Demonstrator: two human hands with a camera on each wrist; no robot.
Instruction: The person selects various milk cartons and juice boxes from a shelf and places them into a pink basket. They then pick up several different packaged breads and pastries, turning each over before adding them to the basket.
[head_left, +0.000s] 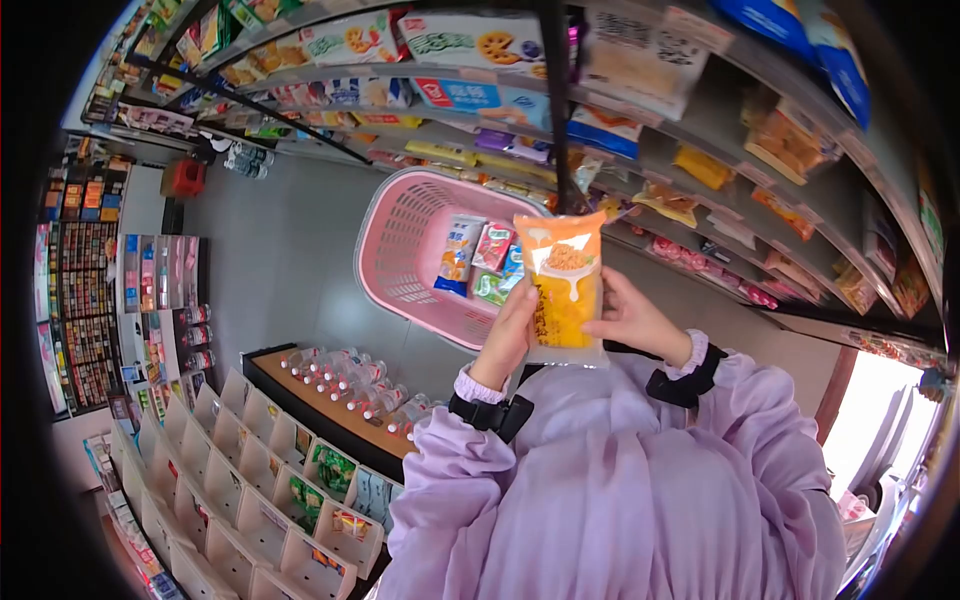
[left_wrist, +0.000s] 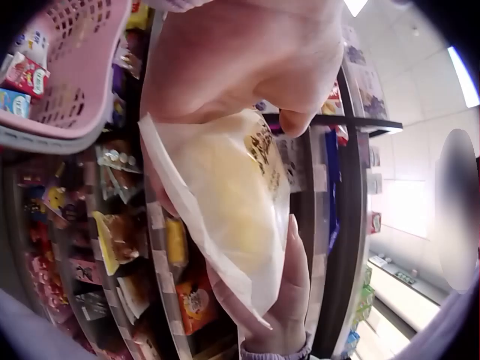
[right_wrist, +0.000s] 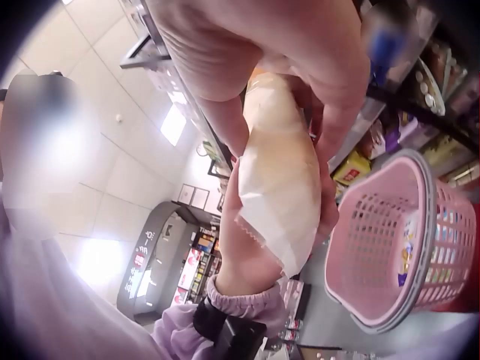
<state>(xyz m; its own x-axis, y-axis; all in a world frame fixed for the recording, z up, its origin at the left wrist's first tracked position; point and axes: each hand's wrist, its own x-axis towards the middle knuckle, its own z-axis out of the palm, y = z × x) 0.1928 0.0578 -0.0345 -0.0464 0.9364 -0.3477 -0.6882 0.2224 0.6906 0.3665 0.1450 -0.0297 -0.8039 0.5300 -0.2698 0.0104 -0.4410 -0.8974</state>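
Both hands hold an orange-and-yellow snack packet upright in front of the chest, its printed front facing up toward the head camera. My left hand grips its left edge, and my right hand pinches the right edge with the thumb on the front. From the left wrist view, the packet's pale back and crimped seam show between the two hands. A pink basket stands on the floor just beyond the packet. It holds a blue-and-white packet, a red pack and other small packs, partly hidden by the held packet.
Shelves of packaged snacks run along the front and right. Plastic bottles line a wooden ledge at the left, beside a rack of white bins. Grey floor lies left of the basket. A bright doorway is at the right.
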